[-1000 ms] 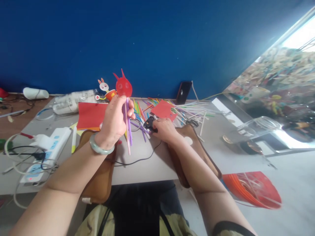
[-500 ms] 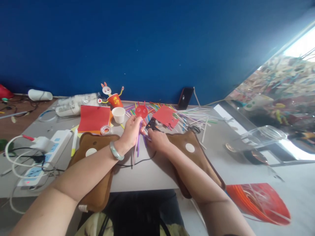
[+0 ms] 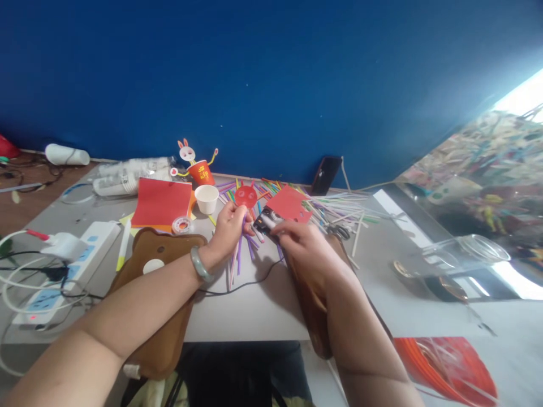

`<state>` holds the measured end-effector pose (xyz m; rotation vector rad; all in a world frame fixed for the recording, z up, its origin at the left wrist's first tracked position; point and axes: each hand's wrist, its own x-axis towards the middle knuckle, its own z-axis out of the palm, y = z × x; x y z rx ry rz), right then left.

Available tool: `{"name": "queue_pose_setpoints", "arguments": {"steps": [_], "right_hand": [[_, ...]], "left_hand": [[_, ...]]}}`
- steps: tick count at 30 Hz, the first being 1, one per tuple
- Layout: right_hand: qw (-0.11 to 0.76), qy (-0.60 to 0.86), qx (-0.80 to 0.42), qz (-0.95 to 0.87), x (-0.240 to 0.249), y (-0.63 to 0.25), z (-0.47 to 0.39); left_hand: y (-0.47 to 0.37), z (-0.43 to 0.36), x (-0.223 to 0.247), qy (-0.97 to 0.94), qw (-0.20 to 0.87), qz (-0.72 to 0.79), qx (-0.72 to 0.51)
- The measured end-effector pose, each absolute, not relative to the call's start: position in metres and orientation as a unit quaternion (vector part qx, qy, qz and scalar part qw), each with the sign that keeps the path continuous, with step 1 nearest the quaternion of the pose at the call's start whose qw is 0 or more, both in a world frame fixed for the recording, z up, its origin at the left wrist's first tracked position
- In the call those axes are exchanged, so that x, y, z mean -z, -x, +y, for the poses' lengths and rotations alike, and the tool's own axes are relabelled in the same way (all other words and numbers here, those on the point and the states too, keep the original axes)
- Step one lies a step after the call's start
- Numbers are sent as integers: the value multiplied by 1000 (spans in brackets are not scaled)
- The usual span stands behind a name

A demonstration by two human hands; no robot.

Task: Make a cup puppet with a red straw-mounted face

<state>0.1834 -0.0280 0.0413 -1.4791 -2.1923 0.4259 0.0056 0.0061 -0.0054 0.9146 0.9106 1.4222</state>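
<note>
Wall [image 3: 271, 85]: blue, beyond the grey table [image 3: 237, 319].
Left hand [image 3: 231, 226]: pinched closed on purple and pink stems [image 3: 240, 253], forearm slanting in from eight o'clock.
Red face [image 3: 246, 195]: one o'clock from the left hand, just past its fingertips; the stems' long axis runs roughly twelve to six.
Black tool [image 3: 263, 220]: three o'clock from the left hand, ten from the right hand [image 3: 303, 243], right fingertips nearer.
Right hand: fingers bent close together by the tool's near end, grip unclear; forearm enters from five.
Cup [image 3: 206, 199]: eleven from the left hand.
</note>
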Motion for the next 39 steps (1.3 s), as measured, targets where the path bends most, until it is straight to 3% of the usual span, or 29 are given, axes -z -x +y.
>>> {"name": "queue_pose_setpoints", "arguments": {"steps": [3, 6, 11, 24, 39], "right_hand": [[439, 517, -46, -734, -35, -176, -30], [510, 431, 72, -740, -25, -169, -33], [529, 342, 180, -756, -8, -167, -36], [463, 350, 189, -792, -8, -164, -29], [494, 289, 243, -783, -13, -160, -26]], "left_hand": [[-6, 9, 9, -382, 574, 388, -612], [-8, 7, 11, -395, 568, 386, -610], [-12, -1, 13, -424, 553, 391, -602], [-14, -9, 6, -437, 560, 389, -587], [-12, -12, 2, -455, 560, 385, -575]]}}
